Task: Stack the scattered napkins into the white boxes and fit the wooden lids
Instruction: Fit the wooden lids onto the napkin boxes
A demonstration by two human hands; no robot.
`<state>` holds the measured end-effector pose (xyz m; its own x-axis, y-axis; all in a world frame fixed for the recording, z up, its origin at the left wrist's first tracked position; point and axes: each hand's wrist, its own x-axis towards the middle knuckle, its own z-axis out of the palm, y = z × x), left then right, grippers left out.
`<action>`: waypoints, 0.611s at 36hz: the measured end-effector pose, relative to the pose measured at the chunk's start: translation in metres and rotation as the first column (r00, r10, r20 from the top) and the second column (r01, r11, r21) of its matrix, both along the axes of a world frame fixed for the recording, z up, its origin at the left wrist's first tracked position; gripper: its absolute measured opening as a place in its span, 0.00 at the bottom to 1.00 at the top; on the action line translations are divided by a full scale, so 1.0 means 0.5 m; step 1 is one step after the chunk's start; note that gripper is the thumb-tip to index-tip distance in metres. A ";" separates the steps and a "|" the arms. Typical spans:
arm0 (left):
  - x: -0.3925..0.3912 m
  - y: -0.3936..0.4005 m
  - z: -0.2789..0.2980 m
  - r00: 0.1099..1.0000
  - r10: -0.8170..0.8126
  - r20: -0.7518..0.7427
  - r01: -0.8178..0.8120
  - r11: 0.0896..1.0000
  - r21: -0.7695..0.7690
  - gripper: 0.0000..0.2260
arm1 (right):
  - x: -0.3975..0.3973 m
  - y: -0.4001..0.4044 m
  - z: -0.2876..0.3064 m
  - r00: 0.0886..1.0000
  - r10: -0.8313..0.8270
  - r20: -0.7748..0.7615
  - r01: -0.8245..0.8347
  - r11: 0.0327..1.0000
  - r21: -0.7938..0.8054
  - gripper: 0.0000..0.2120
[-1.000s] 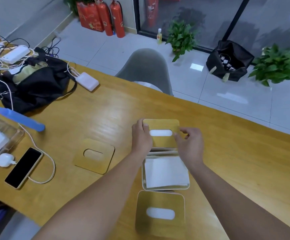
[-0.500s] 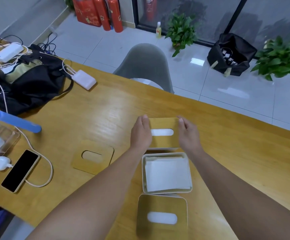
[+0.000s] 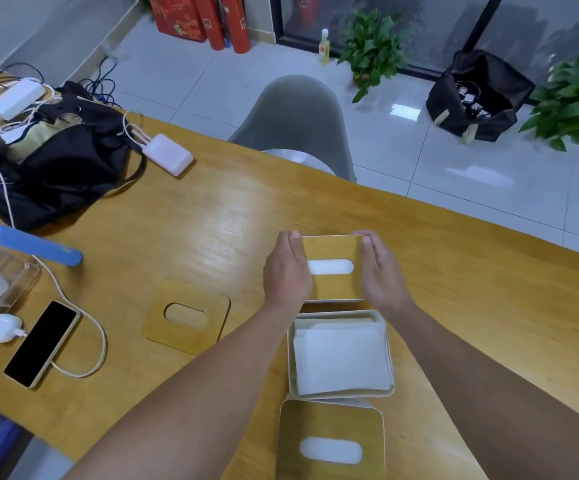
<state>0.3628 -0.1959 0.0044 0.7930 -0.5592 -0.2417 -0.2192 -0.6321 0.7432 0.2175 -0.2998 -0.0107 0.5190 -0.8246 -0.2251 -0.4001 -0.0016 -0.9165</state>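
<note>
Wooden lid (image 3: 333,268): thin, stiff, light; left hand (image 3: 286,271) and right hand (image 3: 381,275) pinched its side edges, fingers curled.

Three boxes (image 3: 340,355) in a row — spare lid (image 3: 187,315) left, phone (image 3: 40,344) beyond.
</note>
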 end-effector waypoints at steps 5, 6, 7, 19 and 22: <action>-0.006 -0.008 -0.003 0.994 -0.009 0.110 0.002 0.998 0.064 0.18 | 0.011 -0.008 -0.011 1.000 -0.002 -0.029 0.002 1.000 -0.020 0.16; -0.006 -0.008 -0.004 0.992 -0.014 0.125 0.004 0.997 0.080 0.17 | 0.012 -0.009 -0.011 1.000 -0.008 -0.019 0.008 1.000 -0.003 0.16; -0.006 -0.010 -0.004 0.991 -0.018 0.136 0.006 0.996 0.092 0.17 | 0.013 -0.010 -0.011 1.000 -0.017 -0.010 0.017 1.000 0.013 0.16; 0.003 -0.005 -0.008 0.999 -0.021 -0.032 0.020 0.999 -0.032 0.18 | 0.013 -0.009 -0.001 0.998 -0.017 -0.061 0.015 0.999 -0.045 0.17; 0.016 -0.001 -0.005 0.982 -0.028 -0.188 0.007 0.994 -0.108 0.18 | 0.001 -0.007 0.011 0.999 0.008 -0.048 -0.008 1.000 -0.006 0.18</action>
